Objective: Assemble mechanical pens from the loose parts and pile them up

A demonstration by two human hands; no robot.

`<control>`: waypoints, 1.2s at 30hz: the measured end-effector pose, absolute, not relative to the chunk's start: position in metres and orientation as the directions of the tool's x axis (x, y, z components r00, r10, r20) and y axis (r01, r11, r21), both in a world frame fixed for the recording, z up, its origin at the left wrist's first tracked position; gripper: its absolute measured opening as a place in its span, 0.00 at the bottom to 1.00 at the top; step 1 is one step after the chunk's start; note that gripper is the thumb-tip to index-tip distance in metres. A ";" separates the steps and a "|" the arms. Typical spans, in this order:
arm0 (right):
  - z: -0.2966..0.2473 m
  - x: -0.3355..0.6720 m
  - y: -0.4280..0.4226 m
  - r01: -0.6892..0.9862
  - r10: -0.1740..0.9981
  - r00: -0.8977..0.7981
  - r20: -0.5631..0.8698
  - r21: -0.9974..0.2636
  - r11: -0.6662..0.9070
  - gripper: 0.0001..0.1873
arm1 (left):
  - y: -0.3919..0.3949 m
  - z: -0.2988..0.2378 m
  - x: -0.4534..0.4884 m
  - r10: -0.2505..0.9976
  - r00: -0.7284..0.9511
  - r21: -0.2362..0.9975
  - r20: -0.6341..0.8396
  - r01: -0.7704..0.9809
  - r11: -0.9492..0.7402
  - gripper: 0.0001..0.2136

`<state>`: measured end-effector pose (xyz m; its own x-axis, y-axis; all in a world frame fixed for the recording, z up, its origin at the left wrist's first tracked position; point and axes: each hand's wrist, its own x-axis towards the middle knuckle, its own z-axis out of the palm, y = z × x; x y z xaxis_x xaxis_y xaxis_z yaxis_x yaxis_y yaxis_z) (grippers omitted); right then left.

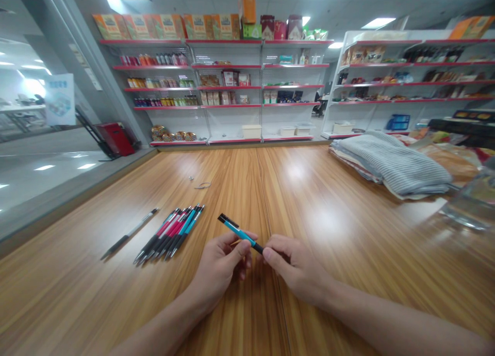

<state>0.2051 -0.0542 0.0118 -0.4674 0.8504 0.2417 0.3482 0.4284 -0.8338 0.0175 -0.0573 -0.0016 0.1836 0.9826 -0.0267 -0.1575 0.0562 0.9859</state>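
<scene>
A blue and black ballpoint pen (pixel 240 233) is held tilted above the table, its black clip end up and to the left. My left hand (pixel 224 258) pinches the blue barrel between thumb and fingers. At the dark grip end, my right hand (pixel 292 265) is closed on the pen, and its fingers cover the tip. To the left lies a row of several pens (pixel 170 235) in pink, blue, silver and black, side by side. Apart from them, farther left, rests a single silver and black pen (pixel 130 233).
The wooden table (pixel 328 304) has a small ring-like item (pixel 202 185) and a tiny metallic bit (pixel 191 178) beyond the pens. Folded striped cloth (pixel 390 160) and a clear container (pixel 474 198) stand at the right. Stocked shelves (pixel 224 64) line the back; a red box (pixel 116 138) is at the left.
</scene>
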 end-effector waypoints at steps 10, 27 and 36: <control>0.012 0.206 -0.054 0.368 0.860 -0.444 0.251 -0.824 0.430 0.17 | -0.057 -0.002 0.017 0.981 0.190 0.986 -0.022 -0.157 0.052 0.19; 0.012 0.205 -0.054 0.388 0.877 -0.434 0.205 -0.836 0.387 0.13 | -0.057 -0.003 0.018 0.979 0.204 0.986 -0.016 -0.160 0.050 0.19; 0.013 0.206 -0.053 0.382 0.855 -0.453 0.253 -0.811 0.442 0.16 | -0.056 -0.005 0.017 0.978 0.210 0.986 -0.010 -0.158 0.044 0.18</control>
<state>0.2060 -0.0535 0.0130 -0.4528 0.8550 0.2529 0.3823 0.4424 -0.8113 0.0174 -0.0565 -0.0052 0.2105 0.9775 -0.0102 -0.1582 0.0443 0.9864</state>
